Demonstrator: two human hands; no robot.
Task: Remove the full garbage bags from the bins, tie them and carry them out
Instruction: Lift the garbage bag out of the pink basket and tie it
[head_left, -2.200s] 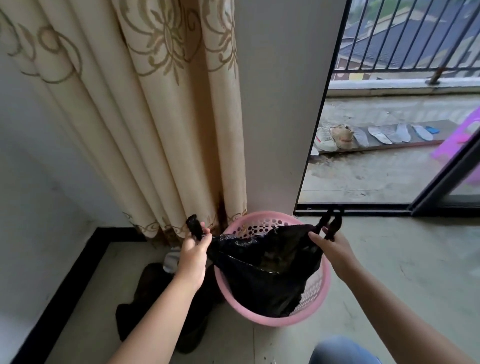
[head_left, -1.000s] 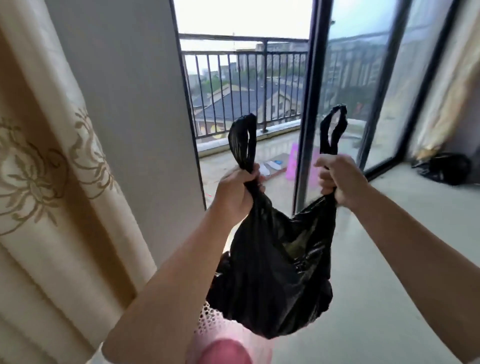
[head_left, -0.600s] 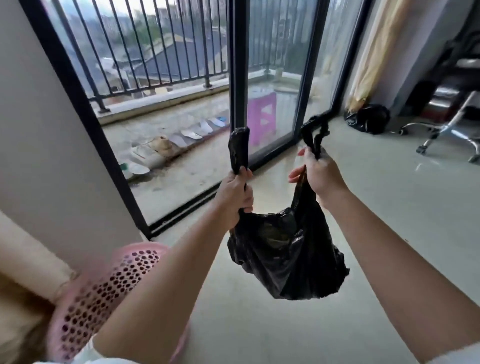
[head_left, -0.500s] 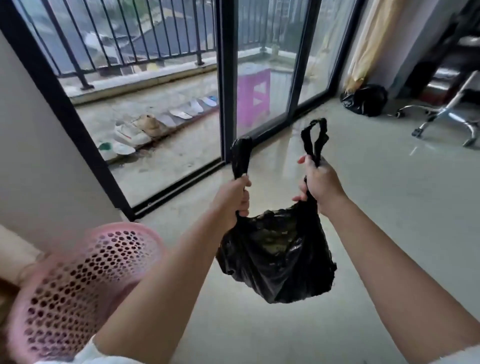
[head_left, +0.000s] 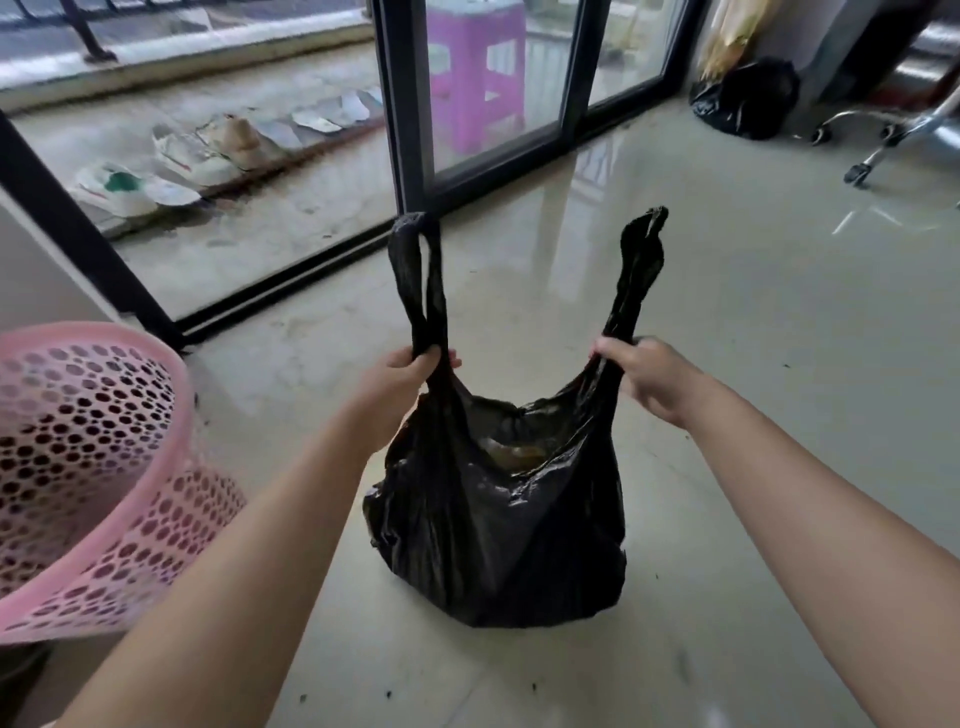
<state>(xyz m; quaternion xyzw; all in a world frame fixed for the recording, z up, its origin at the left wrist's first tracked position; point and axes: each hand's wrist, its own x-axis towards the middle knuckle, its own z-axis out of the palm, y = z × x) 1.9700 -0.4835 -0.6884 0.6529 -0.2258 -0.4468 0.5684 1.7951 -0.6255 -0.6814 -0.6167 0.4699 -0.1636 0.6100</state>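
Observation:
A black garbage bag (head_left: 498, 530) rests with its bottom on the shiny floor in the middle of the view, its mouth gaping so that some brownish waste shows inside. My left hand (head_left: 400, 384) is closed around the base of the bag's left handle loop. My right hand (head_left: 649, 379) grips the base of the right handle loop. Both loops stick up above my fists, pulled apart from each other. The pink perforated bin (head_left: 78, 467) lies tilted at the left edge, with no bag in it.
A black sliding door frame (head_left: 400, 119) runs across the back, with the balcony, shoes and a purple stool (head_left: 478, 78) beyond it. Another black garbage bag (head_left: 748, 98) sits at the far right corner beside a chair's wheeled base (head_left: 883, 135). Open floor lies to the right.
The bag came out of the pink bin, swung right away from it, and has dropped from hanging in the air to resting on the floor. My hands have spread apart.

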